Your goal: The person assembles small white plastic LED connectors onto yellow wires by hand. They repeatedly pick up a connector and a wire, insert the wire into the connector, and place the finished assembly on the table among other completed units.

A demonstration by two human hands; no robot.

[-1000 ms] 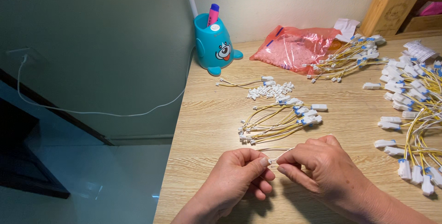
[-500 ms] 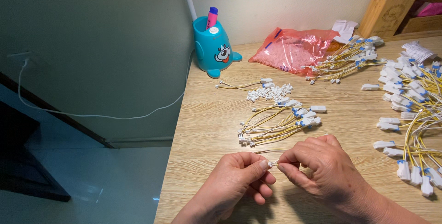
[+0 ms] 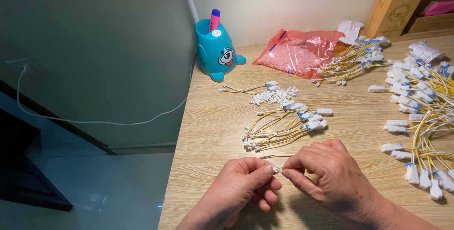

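Near the front edge of the pale wood-grain tabletop: left hand and right hand brought together, fingertips meeting over a tiny white plastic connector. Left thumb and forefinger pinched shut on that connector; right fingers closed tight on the end of a thin yellow-and-white wire looping back from the pinch toward the table. Whether the wire end is already seated in the connector: hidden by the fingertips, cannot tell.

Just beyond the hands: a small fanned bundle of yellow wires with white-and-blue end plugs, seemingly finished. Behind it, a little heap of loose white connectors, seemingly yet to be fitted. Far right: a large tangle of yellow leads with white plugs, and toward the wall another tied sheaf of yellow leads. Judged from the piles: a modest share done, much left.

Against the wall: a teal cartoon-faced pen holder with a pink marker, a red translucent bag of small parts, a wooden pen box.
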